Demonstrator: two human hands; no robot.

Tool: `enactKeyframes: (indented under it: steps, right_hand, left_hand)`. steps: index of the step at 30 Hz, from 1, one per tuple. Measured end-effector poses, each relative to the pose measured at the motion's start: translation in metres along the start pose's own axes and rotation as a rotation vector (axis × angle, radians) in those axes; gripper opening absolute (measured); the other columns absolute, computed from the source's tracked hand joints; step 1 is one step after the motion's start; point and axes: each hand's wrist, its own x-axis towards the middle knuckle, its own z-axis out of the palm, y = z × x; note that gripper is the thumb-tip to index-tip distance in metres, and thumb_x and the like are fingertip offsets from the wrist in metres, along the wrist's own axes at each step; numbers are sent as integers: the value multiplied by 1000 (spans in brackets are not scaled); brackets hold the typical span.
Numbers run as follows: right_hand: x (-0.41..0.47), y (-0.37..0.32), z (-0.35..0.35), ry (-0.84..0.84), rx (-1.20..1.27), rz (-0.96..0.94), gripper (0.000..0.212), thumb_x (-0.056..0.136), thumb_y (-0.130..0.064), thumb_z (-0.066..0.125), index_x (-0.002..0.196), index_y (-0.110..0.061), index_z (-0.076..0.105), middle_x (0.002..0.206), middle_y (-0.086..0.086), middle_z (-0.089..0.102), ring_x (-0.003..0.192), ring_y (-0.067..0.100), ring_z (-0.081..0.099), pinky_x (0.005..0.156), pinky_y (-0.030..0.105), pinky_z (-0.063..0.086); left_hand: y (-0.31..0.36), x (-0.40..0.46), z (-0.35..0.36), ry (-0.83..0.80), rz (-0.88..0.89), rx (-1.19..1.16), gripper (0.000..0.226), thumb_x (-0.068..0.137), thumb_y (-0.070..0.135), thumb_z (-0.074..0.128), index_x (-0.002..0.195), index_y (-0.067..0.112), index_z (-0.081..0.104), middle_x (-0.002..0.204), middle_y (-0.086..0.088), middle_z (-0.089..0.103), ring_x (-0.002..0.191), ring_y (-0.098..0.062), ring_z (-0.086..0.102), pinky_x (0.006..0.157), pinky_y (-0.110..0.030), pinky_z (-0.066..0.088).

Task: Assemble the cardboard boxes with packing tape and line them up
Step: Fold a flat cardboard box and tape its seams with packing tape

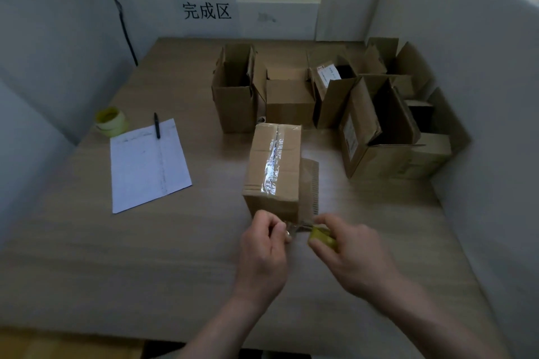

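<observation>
tape stretched off the sealed box, both hands busy

head view: left hand (264,245) pinches the thin, sticky tape strip (300,226); right hand (350,253) grips the yellow tape roll (322,237). light, stiff cardboard box (274,166) stands just beyond the fingertips; best held by its side walls.

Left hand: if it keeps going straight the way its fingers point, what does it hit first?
Most likely the near face of the taped box. The left hand pinches the tape strip just in front of that box, fingers pointing away from the person. Depth is hard to judge from this single view.
</observation>
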Motion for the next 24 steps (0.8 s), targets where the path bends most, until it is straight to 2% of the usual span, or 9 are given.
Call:
enactKeyframes:
  steps: [2, 5, 7, 8, 11, 14, 17, 20, 24]
  right_hand:
    - [5, -5, -2, -74, 48, 2, 46, 89, -56, 59, 133, -44, 51, 106, -9, 71, 97, 18, 66, 79, 35, 52]
    - [13, -6, -11, -304, 611, 31, 42, 89, -35, 70, 129, -38, 60, 81, -18, 70, 75, 4, 65, 72, 29, 55]
    - [17, -7, -19, -383, 790, 82, 43, 90, -17, 70, 129, -30, 58, 73, -16, 70, 69, 5, 64, 66, 25, 53]
    - [21, -7, -21, -360, 664, 85, 44, 91, -22, 70, 132, -32, 56, 77, -14, 72, 72, 6, 65, 67, 27, 53]
    - [36, -7, -20, -128, -198, -23, 52, 91, -58, 55, 140, -44, 43, 112, -11, 69, 104, 16, 64, 79, 33, 49]
    - [49, -8, -9, -19, -227, -88, 52, 91, -65, 49, 139, -48, 44, 117, -6, 69, 108, 24, 63, 77, 34, 47]
    - [57, -1, 8, 144, -223, -190, 43, 90, -59, 55, 131, -45, 57, 93, 1, 74, 83, 29, 69, 62, 36, 49]
    - [64, 2, 22, 286, -293, -249, 38, 83, -48, 71, 119, -35, 68, 65, 0, 68, 51, 26, 63, 41, 30, 42]
    - [71, 4, 33, 337, -341, -244, 36, 78, -42, 78, 112, -31, 70, 57, -1, 63, 42, 25, 56, 41, 23, 28]
  left_hand:
    - [-5, 1, -7, 24, -12, 50, 22, 98, 19, 50, 76, 19, 52, 65, 2, 62, 62, -9, 58, 56, -25, 43]
    - [-17, 13, -20, 105, -44, 91, 25, 97, 11, 52, 74, 17, 51, 59, 2, 60, 58, -8, 56, 51, -16, 37]
    - [-23, 21, -25, 124, -3, 145, 24, 98, 17, 49, 74, 16, 51, 58, 3, 57, 57, -9, 54, 50, -15, 34]
    - [-27, 24, -26, 136, 22, 165, 22, 96, 21, 47, 74, 15, 50, 59, 4, 56, 57, -10, 53, 50, -17, 34]
    - [-40, 35, -27, 193, 4, 188, 21, 90, 28, 45, 76, 13, 50, 61, 2, 56, 58, -19, 53, 56, -37, 40]
    - [-55, 51, -31, 209, 8, 200, 21, 90, 27, 44, 77, 12, 49, 63, -1, 56, 60, -24, 54, 57, -41, 42]
    - [-64, 65, -34, 186, 28, 210, 21, 91, 26, 44, 77, 11, 50, 65, -1, 57, 62, -23, 54, 58, -41, 43]
    - [-71, 75, -33, 166, 36, 200, 22, 90, 26, 44, 77, 9, 50, 66, -3, 57, 62, -25, 54, 58, -43, 44]
    - [-80, 83, -32, 131, 35, 183, 24, 91, 27, 43, 78, 8, 50, 67, -5, 57, 63, -27, 54, 59, -48, 46]
